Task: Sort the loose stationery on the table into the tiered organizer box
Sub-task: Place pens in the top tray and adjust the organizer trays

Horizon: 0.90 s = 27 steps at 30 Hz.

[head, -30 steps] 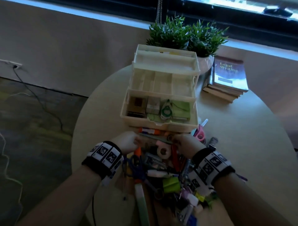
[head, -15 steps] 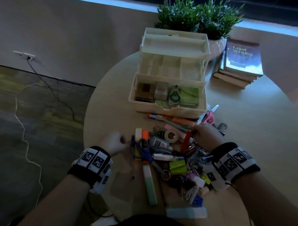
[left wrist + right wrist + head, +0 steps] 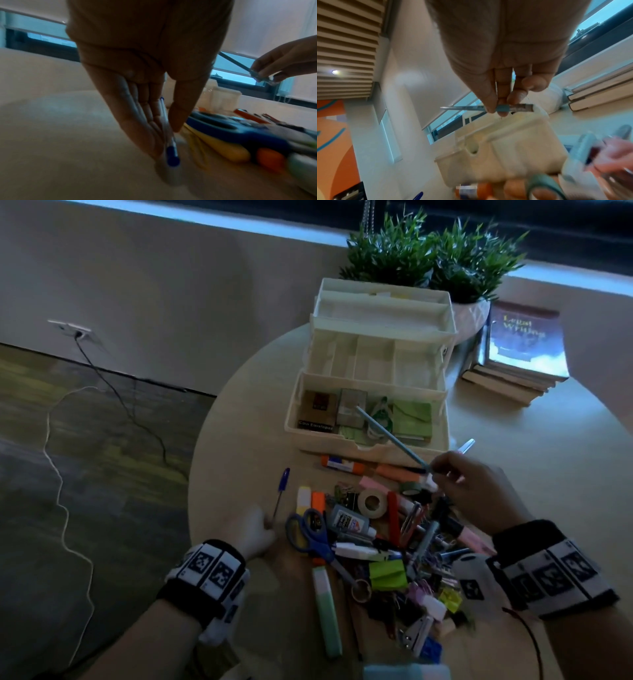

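**A:** What is the setting?

**B:** A round pale table [image 3: 239, 419] beside a wall, window strip along the frame's top, two potted plants [image 3: 435, 258] and stacked books [image 3: 520, 354] upper right.

**A:** And the containers?

**B:** A cream tiered organizer box [image 3: 373, 361] stands open at centre; its lowest tier holds small boxes and green pads, blurred. Loose stationery [image 3: 376, 542] is heaped below it.

**A:** The hands?

**B:** The right hand [image 3: 479, 491] pinches a blue pencil [image 3: 390, 436] over the box. The left hand [image 3: 251, 530] pinches a blue-capped pen [image 3: 281, 494] at lower centre.
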{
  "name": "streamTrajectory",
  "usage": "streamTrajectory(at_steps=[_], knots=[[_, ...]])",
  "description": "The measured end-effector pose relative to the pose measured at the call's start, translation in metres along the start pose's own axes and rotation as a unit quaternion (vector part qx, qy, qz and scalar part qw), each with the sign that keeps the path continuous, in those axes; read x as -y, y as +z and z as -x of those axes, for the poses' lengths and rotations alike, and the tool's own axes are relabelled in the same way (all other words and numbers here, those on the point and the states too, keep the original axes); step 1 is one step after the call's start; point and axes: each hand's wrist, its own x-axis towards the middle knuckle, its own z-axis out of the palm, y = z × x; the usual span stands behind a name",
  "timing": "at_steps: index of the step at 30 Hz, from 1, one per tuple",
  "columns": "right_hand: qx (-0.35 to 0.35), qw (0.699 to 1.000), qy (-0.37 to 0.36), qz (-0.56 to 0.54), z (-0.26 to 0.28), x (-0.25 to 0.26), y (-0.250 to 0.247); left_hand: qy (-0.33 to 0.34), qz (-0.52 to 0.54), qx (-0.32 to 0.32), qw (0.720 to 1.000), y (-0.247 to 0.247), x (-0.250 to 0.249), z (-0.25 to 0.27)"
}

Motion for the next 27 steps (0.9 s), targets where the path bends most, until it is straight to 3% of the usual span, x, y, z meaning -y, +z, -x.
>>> streamTrajectory(at_steps=[3, 5, 9, 12, 15, 18, 27], knots=[[-0.035, 0.999, -0.013, -0.028, -0.015, 0.005, -0.027, 0.054, -0.034, -0.038, 0.997, -0.039, -0.004, 0.007], [-0.068, 0.997, -0.018, -0.030, -0.027, 0.011, -0.046, 0.136, 0.000, -0.077, 0.988, -0.065, -0.011, 0.011], [-0.122, 0.992, -0.046, -0.005, -0.073, 0.028, -0.075, 0.285, 0.001, -0.155, 0.946, -0.116, -0.049, -0.001], [-0.119, 0.990, -0.053, 0.054, -0.132, 0.036, -0.091, 0.355, 0.000, -0.233, 0.905, -0.156, -0.096, -0.020], [-0.112, 0.986, -0.041, 0.117, -0.197, 0.038, -0.104, 0.378, -0.001, -0.306, 0.874, -0.200, -0.142, -0.048], [-0.087, 0.979, -0.032, 0.181, -0.248, 0.042, -0.114, 0.385, -0.027, -0.338, 0.858, -0.238, -0.180, -0.080], [0.027, 0.943, -0.071, 0.323, -0.323, 0.062, -0.095, 0.380, -0.120, -0.294, 0.869, -0.267, -0.242, -0.153]])
